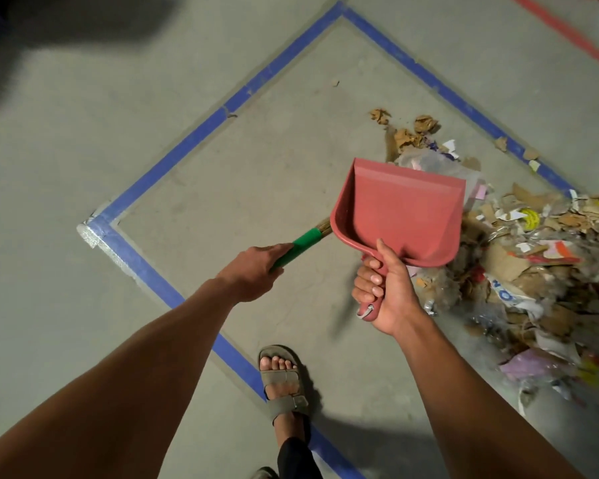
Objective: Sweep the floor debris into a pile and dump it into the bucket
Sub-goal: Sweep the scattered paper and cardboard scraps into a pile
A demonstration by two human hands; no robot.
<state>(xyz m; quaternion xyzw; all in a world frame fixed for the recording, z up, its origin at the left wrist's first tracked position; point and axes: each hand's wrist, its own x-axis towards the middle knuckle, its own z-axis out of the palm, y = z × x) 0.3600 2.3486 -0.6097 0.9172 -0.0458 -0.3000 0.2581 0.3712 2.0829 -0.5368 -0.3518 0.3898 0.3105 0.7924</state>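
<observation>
— Both hands busy: left hand (253, 271) wrapped round green broom handle (300, 245), right hand (382, 285) clutching red dustpan (400, 216), held off floor, empty.

— And debris pile (533, 257)?

— Just right of dustpan, beyond its lip. Nearer right hand. No bucket visible.
</observation>
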